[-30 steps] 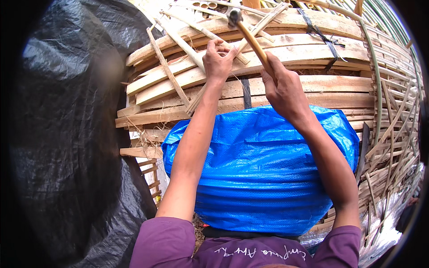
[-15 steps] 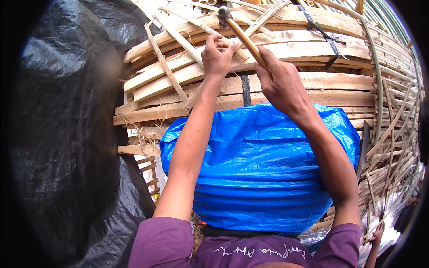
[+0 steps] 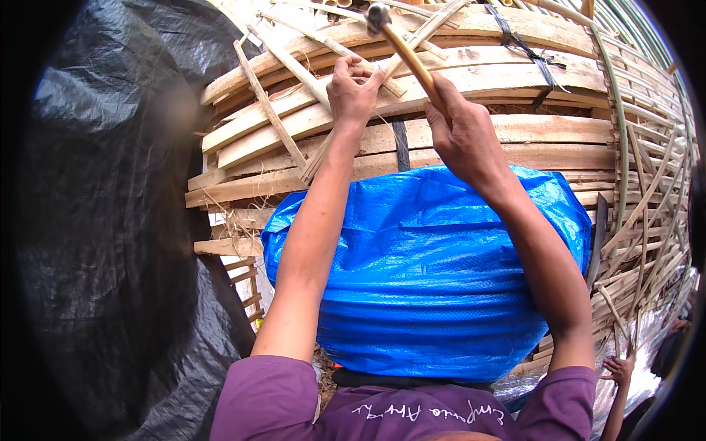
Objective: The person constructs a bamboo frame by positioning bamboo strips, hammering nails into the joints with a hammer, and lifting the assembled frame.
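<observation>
Right hand (image 3: 468,136) wrapped round hammer (image 3: 411,60) | left hand (image 3: 354,94) half-curled, hold unclear | both outstretched

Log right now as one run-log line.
left hand: at wooden strips, grip unclear | right hand: gripping wooden-handled hammer | foreground: blue plastic sheet

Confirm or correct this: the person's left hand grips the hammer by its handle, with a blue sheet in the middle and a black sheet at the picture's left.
Wrong hand: the head view shows the right hand gripping the hammer by its handle. The blue sheet in the middle and the black sheet at the picture's left are right.
</observation>
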A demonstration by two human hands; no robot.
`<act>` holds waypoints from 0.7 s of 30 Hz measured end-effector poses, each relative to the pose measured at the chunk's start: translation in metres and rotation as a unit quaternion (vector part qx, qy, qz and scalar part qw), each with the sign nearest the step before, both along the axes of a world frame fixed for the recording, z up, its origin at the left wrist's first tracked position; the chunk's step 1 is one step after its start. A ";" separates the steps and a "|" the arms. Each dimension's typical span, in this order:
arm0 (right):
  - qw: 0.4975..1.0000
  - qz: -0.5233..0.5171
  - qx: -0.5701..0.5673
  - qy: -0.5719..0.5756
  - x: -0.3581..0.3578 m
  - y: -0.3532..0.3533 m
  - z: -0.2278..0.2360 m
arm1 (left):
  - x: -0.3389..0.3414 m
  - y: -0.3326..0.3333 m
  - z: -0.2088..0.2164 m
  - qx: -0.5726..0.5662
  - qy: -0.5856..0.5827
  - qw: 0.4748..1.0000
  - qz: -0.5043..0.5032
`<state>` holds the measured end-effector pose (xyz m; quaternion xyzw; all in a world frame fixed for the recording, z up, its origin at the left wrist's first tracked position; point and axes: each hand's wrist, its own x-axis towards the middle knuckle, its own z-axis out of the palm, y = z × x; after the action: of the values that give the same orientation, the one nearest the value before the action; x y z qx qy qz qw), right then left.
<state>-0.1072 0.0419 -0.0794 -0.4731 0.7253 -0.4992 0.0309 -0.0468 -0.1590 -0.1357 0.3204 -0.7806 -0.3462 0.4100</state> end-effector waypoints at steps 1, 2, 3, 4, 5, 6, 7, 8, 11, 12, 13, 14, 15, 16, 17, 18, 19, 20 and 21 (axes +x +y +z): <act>0.995 0.022 0.095 0.023 -0.005 0.000 -0.005 | 0.000 0.000 -0.001 0.001 0.002 1.000 -0.002; 0.991 0.027 0.124 0.030 -0.005 0.000 -0.009 | 0.000 0.001 -0.002 0.004 -0.007 1.000 -0.008; 0.993 0.018 0.111 0.031 -0.006 -0.001 -0.011 | -0.001 0.002 -0.003 0.006 -0.016 1.000 -0.014; 0.995 0.010 0.097 0.030 -0.002 -0.005 -0.010 | -0.002 0.000 -0.003 0.006 -0.017 1.000 -0.015; 0.997 0.009 0.077 0.023 0.000 -0.004 0.000 | -0.001 0.001 -0.002 0.009 0.003 1.000 -0.016; 0.998 0.009 0.058 0.015 0.001 -0.002 0.013 | 0.000 0.002 -0.002 0.011 0.023 1.000 -0.018; 1.000 -0.003 0.025 0.013 0.002 -0.002 0.020 | 0.000 0.008 0.005 0.020 0.023 0.999 -0.022; 1.000 -0.004 0.026 0.014 0.001 -0.003 0.020 | 0.000 0.005 0.002 0.020 0.024 0.999 -0.023; 0.997 -0.013 -0.064 0.033 -0.005 -0.001 0.018 | 0.004 0.000 -0.007 0.019 0.049 0.998 -0.023; 0.999 -0.020 -0.044 0.011 -0.008 0.000 0.016 | 0.007 -0.002 -0.008 0.020 0.048 0.998 -0.022; 0.999 -0.029 -0.023 -0.010 -0.012 0.003 0.014 | 0.010 -0.001 -0.006 0.008 0.017 0.999 -0.026; 0.999 -0.037 -0.003 -0.031 -0.017 0.006 0.012 | 0.013 0.000 -0.005 -0.003 -0.014 0.999 -0.030; 0.996 -0.046 0.042 -0.068 -0.021 0.009 0.010 | 0.013 0.003 -0.004 -0.005 -0.021 0.999 -0.031; 0.996 -0.046 0.040 -0.068 -0.024 0.010 0.006 | 0.015 -0.003 -0.006 -0.007 -0.022 0.999 -0.030; 0.994 -0.051 0.055 -0.074 -0.026 0.012 0.001 | 0.016 -0.010 -0.007 0.054 0.015 0.997 -0.051; 0.993 -0.055 0.070 -0.079 -0.027 0.013 -0.002 | 0.017 -0.016 -0.008 0.115 0.051 0.989 -0.071; 0.989 -0.054 0.077 -0.111 -0.029 0.014 -0.004 | 0.018 -0.015 -0.006 0.139 0.055 0.985 -0.088; 0.989 -0.054 0.076 -0.112 -0.030 0.015 -0.005 | 0.019 -0.016 -0.003 0.138 0.055 0.985 -0.088; 0.989 -0.056 0.070 -0.119 -0.031 0.015 -0.006 | 0.021 -0.016 0.000 0.185 0.075 0.975 -0.099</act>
<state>-0.1382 0.0573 -0.0850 -0.3660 0.7748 -0.5010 0.1215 -0.0259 -0.1754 -0.1358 0.2849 -0.6976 -0.5468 0.3650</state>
